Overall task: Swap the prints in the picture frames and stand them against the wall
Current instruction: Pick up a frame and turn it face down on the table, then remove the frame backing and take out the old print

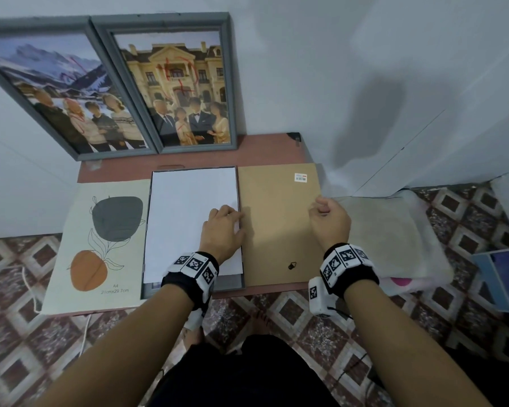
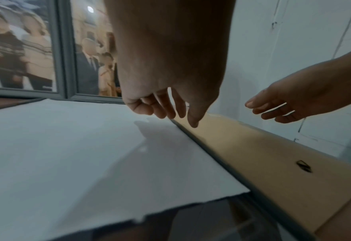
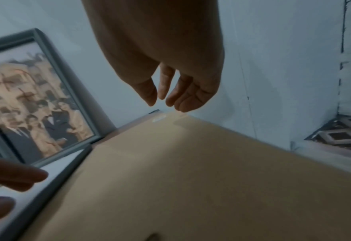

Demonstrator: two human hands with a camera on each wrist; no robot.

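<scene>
Open frame (image 1: 192, 284) flat on bench (image 1: 265, 148), white sheet (image 1: 182, 207) inside, left hand (image 1: 222, 230) relaxed over its right edge. Backing board (image 1: 276, 218) alongside; right hand (image 1: 329, 220) loosely curled, empty.

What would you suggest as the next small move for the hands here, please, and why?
Probably grip the brown backing board and lay it over the white sheet. The sheet already lies in the open frame, and both the left hand and right hand hover beside the board, holding nothing.
</scene>
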